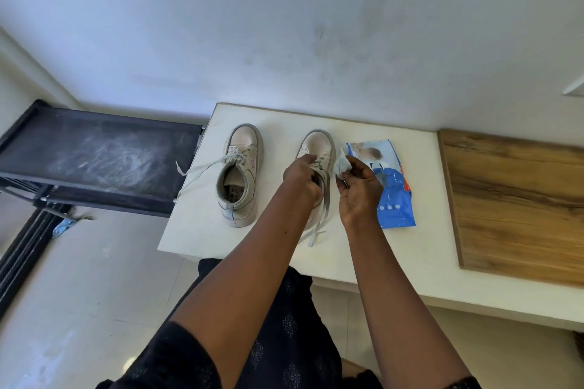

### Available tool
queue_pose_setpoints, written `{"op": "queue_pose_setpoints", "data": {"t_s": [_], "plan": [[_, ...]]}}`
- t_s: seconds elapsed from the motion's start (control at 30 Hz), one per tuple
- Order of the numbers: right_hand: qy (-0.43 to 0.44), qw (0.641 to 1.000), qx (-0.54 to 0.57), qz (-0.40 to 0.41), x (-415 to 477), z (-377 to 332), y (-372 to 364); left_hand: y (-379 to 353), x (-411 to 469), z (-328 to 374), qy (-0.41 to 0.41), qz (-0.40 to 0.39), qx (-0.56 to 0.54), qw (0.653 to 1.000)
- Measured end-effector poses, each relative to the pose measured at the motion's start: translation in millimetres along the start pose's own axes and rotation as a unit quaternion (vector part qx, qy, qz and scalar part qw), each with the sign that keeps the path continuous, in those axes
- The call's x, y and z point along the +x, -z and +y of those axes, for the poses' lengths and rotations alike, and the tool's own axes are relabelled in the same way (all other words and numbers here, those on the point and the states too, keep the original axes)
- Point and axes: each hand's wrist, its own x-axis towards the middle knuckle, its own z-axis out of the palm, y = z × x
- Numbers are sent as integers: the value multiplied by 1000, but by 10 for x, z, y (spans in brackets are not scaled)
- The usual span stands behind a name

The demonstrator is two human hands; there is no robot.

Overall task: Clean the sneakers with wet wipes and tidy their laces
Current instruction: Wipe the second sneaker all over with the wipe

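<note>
The left hand (301,177) grips the laced top of one sneaker (317,144) while the right hand (357,189) pinches the single crumpled wet wipe (342,164) beside it, with the second sneaker (241,174) apart on the left, both lying near-to-far on the counter (196,230), toes far, and one wipes pack (395,196) at right.
</note>
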Motion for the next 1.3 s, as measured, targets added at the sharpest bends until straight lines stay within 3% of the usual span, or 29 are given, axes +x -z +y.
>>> {"op": "queue_pose_setpoints", "data": {"t_s": [0.13,0.33,0.47,0.67,0.87,1.17,1.3], "plan": [[1,1000,-12,-17,-152,-13,-90,328,-195,114,-20,-7,19,1000],[-32,998,-6,-51,-384,129,-264,882,-81,499,-96,81,-123,984],[-46,997,-10,-62,-484,294,-396,968,-59,694,-81,132,-168,973],[-78,992,-40,-86,-468,576,-588,942,192,766,-73,142,-172,972],[-115,986,-89,-77,-462,756,-758,990,417,757,-31,116,-26,992],[-112,992,-47,-30,-418,1000,-852,1133,496,798,12,58,-135,989],[-110,992,-48,-26,-410,1021,-833,1195,490,750,21,-5,-188,982]]}}
